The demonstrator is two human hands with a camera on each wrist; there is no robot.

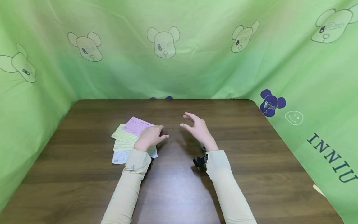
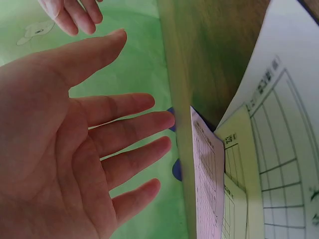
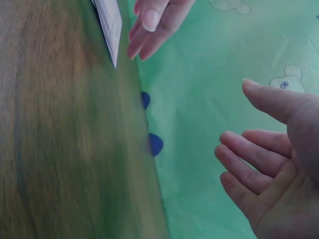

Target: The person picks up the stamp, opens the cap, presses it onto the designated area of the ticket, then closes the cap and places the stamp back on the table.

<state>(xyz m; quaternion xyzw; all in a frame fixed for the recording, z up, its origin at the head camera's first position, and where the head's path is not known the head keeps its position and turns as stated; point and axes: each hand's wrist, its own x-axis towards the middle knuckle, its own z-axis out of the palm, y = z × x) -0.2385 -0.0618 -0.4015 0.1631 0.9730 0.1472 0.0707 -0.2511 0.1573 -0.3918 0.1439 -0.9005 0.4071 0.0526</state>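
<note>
My left hand [image 1: 149,137] is over the right side of several fanned paper slips, its fingers extended and nothing in its palm. In the head view a pink slip [image 1: 136,125] lies at the far end, overlapping a yellow-green slip [image 1: 121,133]; a pale green slip [image 1: 120,145] and a white slip [image 1: 119,157] come nearer to me. Printed lines and boxes show on the white slip [image 2: 284,144] in the left wrist view. Across a gap of bare wood, my right hand [image 1: 199,128] is held with fingers spread, thumb apart, and holds nothing.
The brown wooden table [image 1: 251,174] has rounded far corners. A green printed curtain [image 1: 195,74] encloses its back and sides. A black strap piece [image 1: 199,161] sits at the right wrist. A small pale object [image 1: 318,190] lies at the table's right edge.
</note>
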